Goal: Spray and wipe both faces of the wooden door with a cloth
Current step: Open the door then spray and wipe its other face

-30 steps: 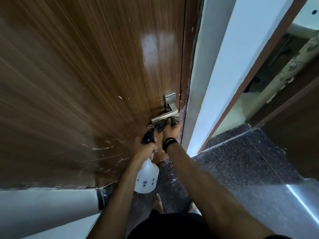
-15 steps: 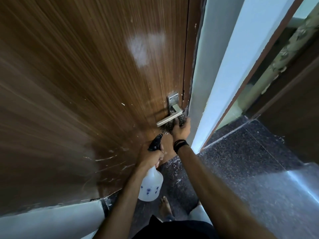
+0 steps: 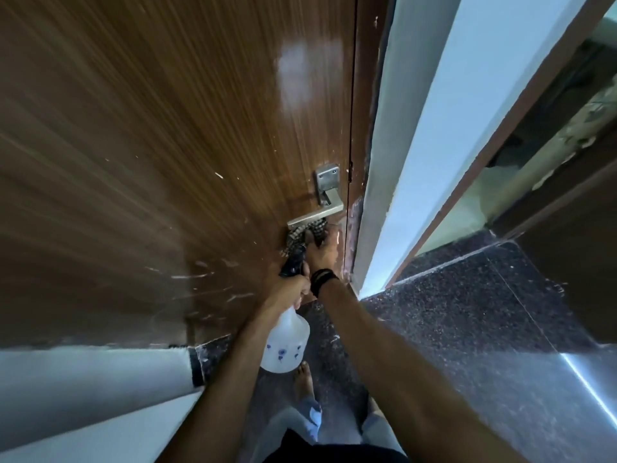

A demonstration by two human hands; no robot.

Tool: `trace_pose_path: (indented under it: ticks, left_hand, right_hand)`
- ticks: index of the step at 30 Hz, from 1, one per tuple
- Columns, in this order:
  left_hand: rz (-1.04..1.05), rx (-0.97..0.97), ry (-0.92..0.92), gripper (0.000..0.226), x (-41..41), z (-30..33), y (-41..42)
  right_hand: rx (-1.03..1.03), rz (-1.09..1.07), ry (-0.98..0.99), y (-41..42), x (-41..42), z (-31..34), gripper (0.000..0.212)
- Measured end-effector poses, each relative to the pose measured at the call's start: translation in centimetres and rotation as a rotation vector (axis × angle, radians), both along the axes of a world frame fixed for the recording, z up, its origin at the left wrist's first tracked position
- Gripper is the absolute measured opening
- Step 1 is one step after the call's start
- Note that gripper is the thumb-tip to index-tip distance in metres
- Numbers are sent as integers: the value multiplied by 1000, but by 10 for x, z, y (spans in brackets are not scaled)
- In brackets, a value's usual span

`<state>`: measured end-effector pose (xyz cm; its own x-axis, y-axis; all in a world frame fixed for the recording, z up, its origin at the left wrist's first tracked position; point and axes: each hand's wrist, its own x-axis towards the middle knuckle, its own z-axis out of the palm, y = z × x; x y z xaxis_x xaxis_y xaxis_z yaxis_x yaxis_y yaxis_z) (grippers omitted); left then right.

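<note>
The wooden door [image 3: 167, 145] fills the upper left, a glossy brown veneer with fine straight grain, a pale sheen high up and whitish streaks and flecks low down near the floor. A checked cloth [image 3: 300, 237], crumpled and soft, lies against the door's face just under the lever handle [image 3: 317, 213], a flat brushed-metal bar on a square plate. The right hand [image 3: 322, 252] presses the cloth to the wood; whether its fingers lie flat or curl into the fabric cannot be told. A dark band circles that wrist. Just below, the left hand [image 3: 292, 292] has its fingers wrapped round the neck of a spray bottle [image 3: 283, 342], translucent white plastic, rounded, with small blue marks and a black trigger head. Speckled dark stone floor [image 3: 467, 312] spreads to the right, beside a pale blue painted frame [image 3: 410, 145]. A bare foot [image 3: 303, 379] stands below the bottle.
</note>
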<state>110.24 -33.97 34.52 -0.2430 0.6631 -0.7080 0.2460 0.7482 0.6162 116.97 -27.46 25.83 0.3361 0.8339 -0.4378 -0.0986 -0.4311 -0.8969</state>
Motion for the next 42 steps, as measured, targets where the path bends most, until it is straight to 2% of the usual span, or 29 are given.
trace_pose_path:
  ticks: [3,6,11,16,22,27,31,33,39,42]
  left_hand:
    - [135,57,-47,28,12,6,-12]
    - [162,103,-74,31,17,10,-23]
    - [271,133,-42,29,13,17,-45]
    - [266,179,-18,28,-11,26,-66]
    - [217,226,-63,22,-46,20,-69]
    - [201,411,-137,18,-61,-18,-50]
    - [153,637,-116,18,-71,-35,-28]
    - [158,742,-99,18,-76,-44,-20]
    - [41,902,-63,18,-88,-75,0]
    - [6,987,-46,13,-93,-92,5]
  right_hand:
    - [21,-122,-3,18,22,-1,55]
    - [-34,-236,-40,37,44,3,58]
    - [25,50,-115,6,17,7,64]
    - [146,88,-196,-16,0,15,43]
    - [389,161,-429,-25,-8,22,47]
    - [713,234,-607,-16,0,-19,31]
    - [1134,169,-731,9,4,-20,27]
    - [1279,103,-809,21,3,-23,26]
    - [1515,-89,-966,51,-6,-38,21]
    - [1595,-101,-979,60,-7,-47,24]
